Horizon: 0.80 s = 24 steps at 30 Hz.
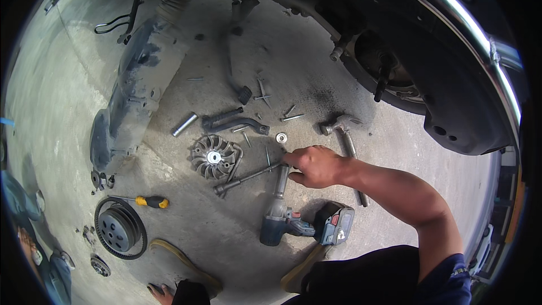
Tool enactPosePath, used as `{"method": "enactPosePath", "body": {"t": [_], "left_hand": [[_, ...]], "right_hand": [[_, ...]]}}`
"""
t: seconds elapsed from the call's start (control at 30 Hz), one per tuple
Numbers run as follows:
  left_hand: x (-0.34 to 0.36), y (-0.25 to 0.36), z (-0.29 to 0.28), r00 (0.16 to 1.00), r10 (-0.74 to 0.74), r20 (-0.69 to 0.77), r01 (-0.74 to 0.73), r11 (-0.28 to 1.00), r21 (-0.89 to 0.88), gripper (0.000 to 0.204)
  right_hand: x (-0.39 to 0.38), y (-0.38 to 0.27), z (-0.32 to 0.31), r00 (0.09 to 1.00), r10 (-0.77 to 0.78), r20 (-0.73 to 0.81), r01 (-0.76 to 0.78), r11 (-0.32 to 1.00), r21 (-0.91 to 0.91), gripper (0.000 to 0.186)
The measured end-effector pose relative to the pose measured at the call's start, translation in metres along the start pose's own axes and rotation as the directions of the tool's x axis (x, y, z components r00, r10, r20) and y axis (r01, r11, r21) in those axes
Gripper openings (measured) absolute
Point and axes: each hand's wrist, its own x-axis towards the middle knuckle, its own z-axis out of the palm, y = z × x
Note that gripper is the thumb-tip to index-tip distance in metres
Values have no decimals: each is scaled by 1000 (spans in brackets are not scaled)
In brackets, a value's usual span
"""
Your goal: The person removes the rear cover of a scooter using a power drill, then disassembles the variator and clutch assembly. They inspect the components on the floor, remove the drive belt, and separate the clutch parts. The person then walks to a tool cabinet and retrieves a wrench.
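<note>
My head cam, left fisheye of the pair: upright, wide, facing steeply down from above the cordless impact wrench (276, 220), fairly near, reaching past it on every side.

A grey concrete floor (195, 220) spreads through the whole view, its surface mottled with pale scuffs and small dark specks, with 1 thin dark line (73, 48) running across the upper left and 1 sooty stain (323, 97) right of centre. Bright light washes the floor at the far left and at the right, while the middle lies in duller, softer shade. Along the lower right edge, bent by the lens, stand 1 upright orange strip (515, 206) and 1 small white shape (483, 245), too blurred to identify.
</note>
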Motion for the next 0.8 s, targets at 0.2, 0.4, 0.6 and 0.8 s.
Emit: {"method": "enactPosePath", "body": {"t": [0.2,0.4,0.6,0.8], "left_hand": [[-75,24,-17,966,-161,202,142,984,104,62],[-146,86,-136,862,-291,414,219,952,213,41],[-93,80,-341,856,-504,117,480,857,188,32],[88,119,-370,962,-243,122,238,970,56,47]], "right_hand": [[45,-30,14,987,-118,-112,139,969,205,31],[72,-97,51,879,-464,-106,476,844,248,29],[48,-143,92,731,-645,223,654,755,38,30],[9,-113,107,745,-536,398,625,769,-133,34]]}}
